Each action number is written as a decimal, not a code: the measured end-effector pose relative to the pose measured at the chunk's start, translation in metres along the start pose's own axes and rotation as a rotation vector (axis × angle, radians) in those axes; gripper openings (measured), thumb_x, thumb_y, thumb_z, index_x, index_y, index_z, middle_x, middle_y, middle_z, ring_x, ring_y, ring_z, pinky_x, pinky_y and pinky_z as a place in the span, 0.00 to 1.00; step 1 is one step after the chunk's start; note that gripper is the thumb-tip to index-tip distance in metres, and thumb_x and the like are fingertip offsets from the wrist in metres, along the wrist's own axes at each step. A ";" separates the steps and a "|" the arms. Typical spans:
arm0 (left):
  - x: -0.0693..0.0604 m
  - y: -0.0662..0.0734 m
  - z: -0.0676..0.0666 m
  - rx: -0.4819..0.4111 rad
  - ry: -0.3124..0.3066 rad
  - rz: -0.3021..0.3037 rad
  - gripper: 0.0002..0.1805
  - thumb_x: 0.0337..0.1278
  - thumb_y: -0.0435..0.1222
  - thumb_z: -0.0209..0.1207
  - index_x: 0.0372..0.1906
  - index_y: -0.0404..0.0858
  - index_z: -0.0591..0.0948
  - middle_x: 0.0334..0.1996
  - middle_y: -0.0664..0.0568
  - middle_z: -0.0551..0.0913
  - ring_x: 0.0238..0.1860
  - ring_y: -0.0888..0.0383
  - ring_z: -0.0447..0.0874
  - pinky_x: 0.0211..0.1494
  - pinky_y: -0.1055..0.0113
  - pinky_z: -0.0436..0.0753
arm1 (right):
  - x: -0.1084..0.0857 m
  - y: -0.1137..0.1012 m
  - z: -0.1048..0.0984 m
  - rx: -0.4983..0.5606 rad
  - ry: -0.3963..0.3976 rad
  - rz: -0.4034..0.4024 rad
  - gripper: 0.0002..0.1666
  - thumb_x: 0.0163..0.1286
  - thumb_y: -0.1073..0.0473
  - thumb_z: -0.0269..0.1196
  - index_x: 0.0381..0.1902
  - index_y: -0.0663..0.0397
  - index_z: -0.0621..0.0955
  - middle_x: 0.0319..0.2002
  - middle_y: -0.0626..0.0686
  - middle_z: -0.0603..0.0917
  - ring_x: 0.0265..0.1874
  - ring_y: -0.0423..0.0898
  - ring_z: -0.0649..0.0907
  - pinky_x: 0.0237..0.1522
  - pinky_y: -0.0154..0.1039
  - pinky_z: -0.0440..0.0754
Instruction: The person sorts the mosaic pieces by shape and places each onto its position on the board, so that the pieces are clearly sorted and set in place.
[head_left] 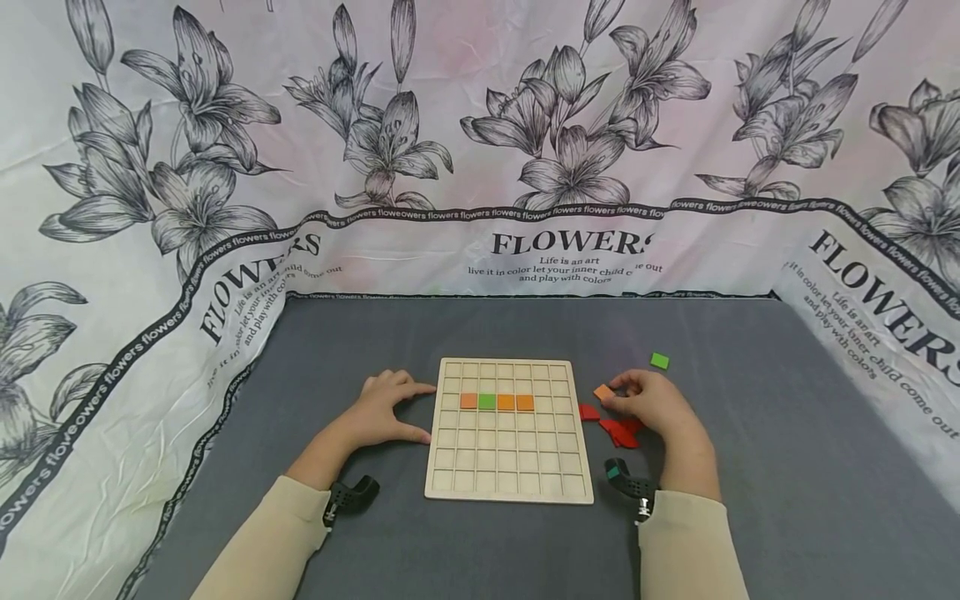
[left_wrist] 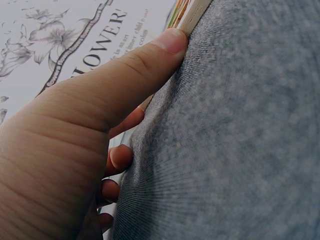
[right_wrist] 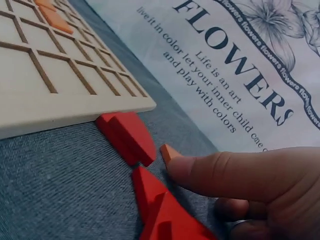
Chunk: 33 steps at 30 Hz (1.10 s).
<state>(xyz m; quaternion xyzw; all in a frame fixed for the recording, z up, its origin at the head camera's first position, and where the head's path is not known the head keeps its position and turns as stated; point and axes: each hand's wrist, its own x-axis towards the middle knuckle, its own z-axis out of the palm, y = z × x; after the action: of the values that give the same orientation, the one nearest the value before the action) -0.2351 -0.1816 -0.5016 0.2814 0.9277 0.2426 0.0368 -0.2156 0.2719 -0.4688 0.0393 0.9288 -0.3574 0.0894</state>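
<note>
A pale wooden grid board (head_left: 510,483) lies on the grey cloth between the two hands. Several square tiles sit side by side in one of its rows: a light orange tile (head_left: 468,402), a green tile (head_left: 487,402) and orange ones (head_left: 515,402). My left hand (head_left: 386,408) touches the board's left edge with thumb and forefinger spread. Just off the right edge, my right hand (head_left: 648,402) pinches an orange tile (head_left: 603,392) between thumb and fingers. In the right wrist view the thumb hides most of that tile (right_wrist: 169,153).
Several red pieces (head_left: 621,432) lie loosely overlapped by the right hand, with more red pieces (right_wrist: 127,137) against the board's edge. A loose green tile (head_left: 659,361) lies beyond the right hand. A flower-printed curtain (head_left: 480,250) stands behind the grey cloth (head_left: 360,325).
</note>
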 end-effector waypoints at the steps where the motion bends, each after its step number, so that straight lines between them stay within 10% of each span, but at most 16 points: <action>1: 0.000 0.000 0.000 -0.001 -0.001 -0.001 0.46 0.41 0.64 0.76 0.69 0.51 0.80 0.42 0.61 0.72 0.41 0.59 0.62 0.49 0.55 0.58 | 0.000 0.000 0.000 0.002 0.000 -0.001 0.23 0.67 0.52 0.72 0.51 0.63 0.82 0.27 0.52 0.70 0.28 0.48 0.71 0.31 0.44 0.66; 18: -0.001 -0.001 0.001 0.007 0.000 0.003 0.47 0.41 0.66 0.75 0.69 0.51 0.80 0.42 0.61 0.72 0.41 0.59 0.63 0.48 0.55 0.58 | -0.003 -0.025 -0.005 0.012 0.103 -0.135 0.18 0.70 0.59 0.62 0.56 0.60 0.80 0.38 0.53 0.79 0.32 0.49 0.77 0.33 0.44 0.74; 33: 0.000 -0.003 0.002 0.005 0.003 0.001 0.46 0.41 0.66 0.75 0.69 0.52 0.80 0.42 0.62 0.72 0.41 0.59 0.63 0.49 0.55 0.58 | -0.003 -0.062 0.018 -0.042 0.023 -0.261 0.15 0.70 0.59 0.66 0.54 0.50 0.84 0.35 0.50 0.79 0.28 0.48 0.76 0.29 0.44 0.73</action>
<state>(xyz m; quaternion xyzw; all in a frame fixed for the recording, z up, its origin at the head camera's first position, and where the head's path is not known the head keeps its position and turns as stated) -0.2362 -0.1825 -0.5047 0.2817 0.9282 0.2406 0.0345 -0.2190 0.2140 -0.4405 -0.0796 0.9343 -0.3460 0.0321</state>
